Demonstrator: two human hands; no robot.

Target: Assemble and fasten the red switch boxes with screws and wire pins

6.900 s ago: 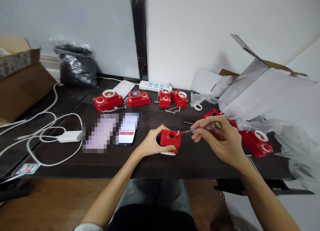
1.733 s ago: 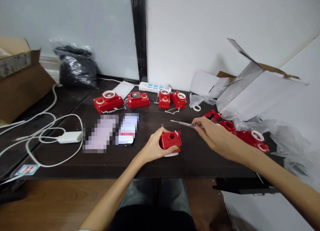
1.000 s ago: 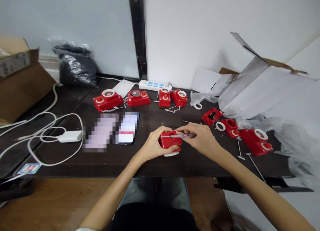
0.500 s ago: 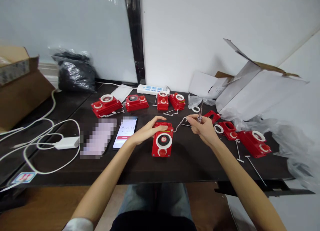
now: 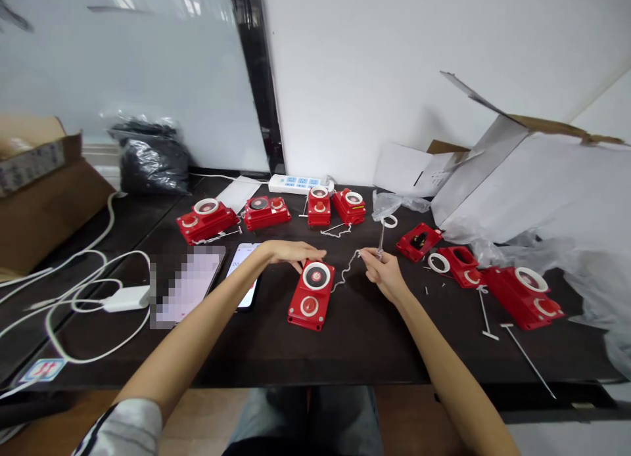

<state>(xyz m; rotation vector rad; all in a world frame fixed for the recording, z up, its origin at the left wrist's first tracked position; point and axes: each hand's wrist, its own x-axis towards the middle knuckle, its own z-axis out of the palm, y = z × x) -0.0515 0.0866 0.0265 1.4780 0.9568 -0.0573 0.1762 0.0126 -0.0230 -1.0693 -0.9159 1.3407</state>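
Observation:
In front of me on the dark table is a red alarm box point(image 5: 309, 297) with a round black speaker in a white ring and a red button. My left hand point(image 5: 294, 252) grips its far end, with the fingertips partly hidden behind it. From the box's right side a twisted white cord point(image 5: 347, 276) runs to my right hand point(image 5: 384, 272), which pinches its end. Closed in the same hand is a screwdriver point(image 5: 381, 238), its shaft pointing up and away from me.
Behind stand several similar red boxes point(image 5: 207, 221) and a white power strip point(image 5: 296, 183). At right lie an opened red housing point(image 5: 419, 241), a white ring point(image 5: 438, 263), small screws, a T-shaped rod point(image 5: 530, 361) and plastic film. A phone point(image 5: 249, 299) and white cables point(image 5: 98, 338) are left.
The red alarm box has turned slightly and now shows its front face more fully, its near end swung left. My right hand has shifted left and down, with the cord and screwdriver still in it.

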